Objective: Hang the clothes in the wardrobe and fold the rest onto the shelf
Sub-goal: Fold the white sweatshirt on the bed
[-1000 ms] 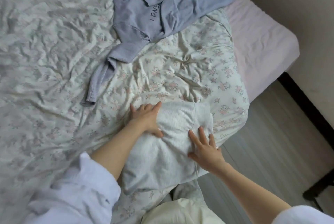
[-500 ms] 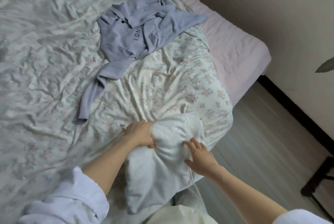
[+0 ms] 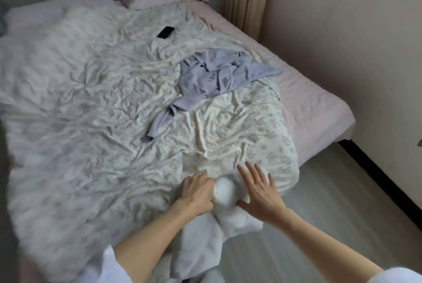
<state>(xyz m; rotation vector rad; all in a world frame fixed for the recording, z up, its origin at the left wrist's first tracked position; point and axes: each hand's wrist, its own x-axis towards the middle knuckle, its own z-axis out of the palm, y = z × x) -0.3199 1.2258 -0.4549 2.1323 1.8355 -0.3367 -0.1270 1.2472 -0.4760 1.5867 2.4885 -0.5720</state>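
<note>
Head view: white garment (image 3: 225, 193) at near right bed (image 3: 68, 123) edge, now bunched into roll. Left hand (image 3: 197, 193) grips its left side, fingers curled; right hand (image 3: 260, 193), formerly flat on cloth, lifted with fingers spread wide. Lilac sweater (image 3: 212, 75) unmoved mid-bed; phone (image 3: 166, 32) beyond it.

white garment (image 3: 225, 221): I'm seeing it lying bunched at the bed's near corner, its top rolling into a rounded bulge, its lower part trailing toward me | lilac sweater (image 3: 212, 77): lying crumpled mid-bed, one sleeve stretching toward me
</note>
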